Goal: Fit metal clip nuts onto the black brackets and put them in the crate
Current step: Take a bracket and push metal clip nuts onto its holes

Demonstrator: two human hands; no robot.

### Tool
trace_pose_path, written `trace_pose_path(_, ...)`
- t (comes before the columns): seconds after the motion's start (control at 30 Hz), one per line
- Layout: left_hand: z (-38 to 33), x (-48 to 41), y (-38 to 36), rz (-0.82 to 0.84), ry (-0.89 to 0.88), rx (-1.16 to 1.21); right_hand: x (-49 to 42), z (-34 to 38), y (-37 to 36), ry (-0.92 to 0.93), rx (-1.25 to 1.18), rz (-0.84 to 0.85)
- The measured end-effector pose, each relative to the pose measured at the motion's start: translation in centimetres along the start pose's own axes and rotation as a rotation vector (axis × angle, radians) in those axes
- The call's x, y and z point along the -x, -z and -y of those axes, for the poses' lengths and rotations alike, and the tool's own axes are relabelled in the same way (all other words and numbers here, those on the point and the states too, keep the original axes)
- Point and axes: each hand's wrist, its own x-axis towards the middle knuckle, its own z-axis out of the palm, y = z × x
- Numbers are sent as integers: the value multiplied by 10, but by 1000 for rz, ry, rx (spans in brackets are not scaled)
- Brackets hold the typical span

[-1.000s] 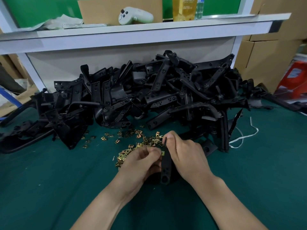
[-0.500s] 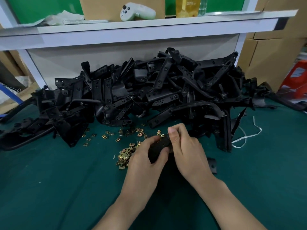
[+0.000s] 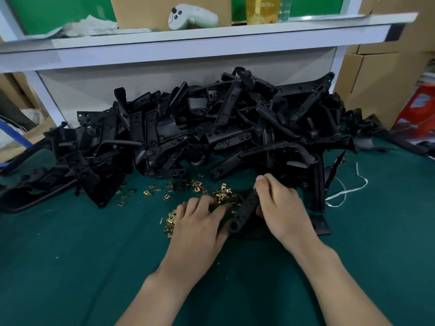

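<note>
Two hands work low over the green counter [image 3: 70, 255]. The right hand [image 3: 280, 208] grips a black bracket [image 3: 246, 208], tilted, its round end nearest the person. The left hand [image 3: 200, 224] lies fingers-down on the scattered clip nuts [image 3: 221, 195] just beside it; whether it pinches one cannot be told. A pile [image 3: 211, 132] of brackets lies behind.

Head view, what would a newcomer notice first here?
A big tangled pile of black brackets fills the back of the green table under the white shelf. In front of it lie scattered brass-coloured clip nuts, where the left hand rests while the right hand grips one bracket.
</note>
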Motion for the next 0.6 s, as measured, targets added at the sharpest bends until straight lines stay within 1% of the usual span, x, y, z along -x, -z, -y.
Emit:
trace_pose_path(0.1,-4,-7,-2,25,-7,-23,-1,0,3,-1,-36,-9)
trace_pose_path(0.3,-7,-10,-5,-15,-37,-72,0,3,3,21,-68,32)
trace_pose_path(0.37,-5,-8,-5,-58,-44,-12,1,5,3,38,-78,47)
trace_pose_path(0.4,-5,-8,-4,-102,-22,79,2,6,3,48,-86,54)
trace_pose_path(0.47,-6,-9,0,-189,107,381,3,9,4,64,-115,63)
trace_pose_path(0.53,-8,-11,4,-168,261,757,4,12,4,72,-157,71)
trace_pose_path(0.57,-9,-12,7,-146,299,907,4,13,3,77,-177,73)
trace_pose_path(0.6,-10,-12,9,-134,311,1009,4,14,3,80,-193,77)
